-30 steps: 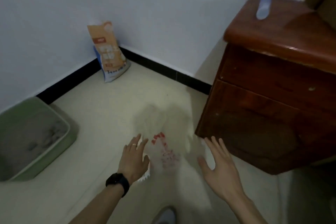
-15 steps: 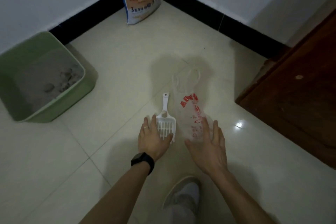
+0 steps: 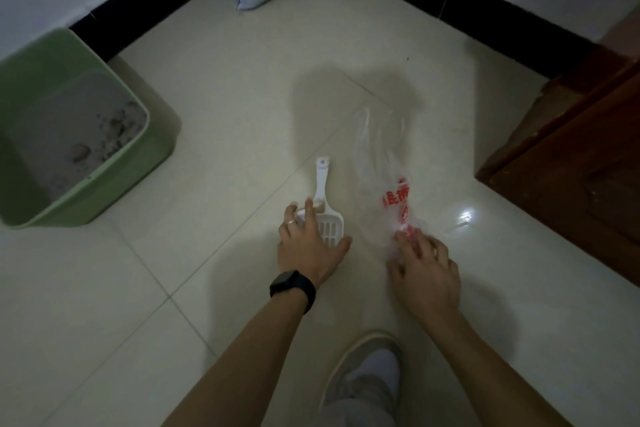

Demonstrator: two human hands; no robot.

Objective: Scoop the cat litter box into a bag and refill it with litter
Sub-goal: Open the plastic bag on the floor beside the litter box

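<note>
Left hand (image 3: 308, 248): fingers flat over white slotted plastic scoop (image 3: 322, 180), not gripping.
Right hand (image 3: 427, 276): fingers bent onto clear red-printed plastic bag (image 3: 382, 152); grip unclear.
Green plastic litter box (image 3: 161, 139): ten o'clock, clumps inside.
Risk: the limp bag could collapse and spill the scoops.

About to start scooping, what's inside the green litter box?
The litter box holds grey litter with clumps toward one side; anything buried beneath is hidden.

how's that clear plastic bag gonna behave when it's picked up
Probably floppy: the plastic bag lies crumpled and flat. Likely very light: thin and see-through. It may slip on the glossy floor tiles under the right hand.
</note>
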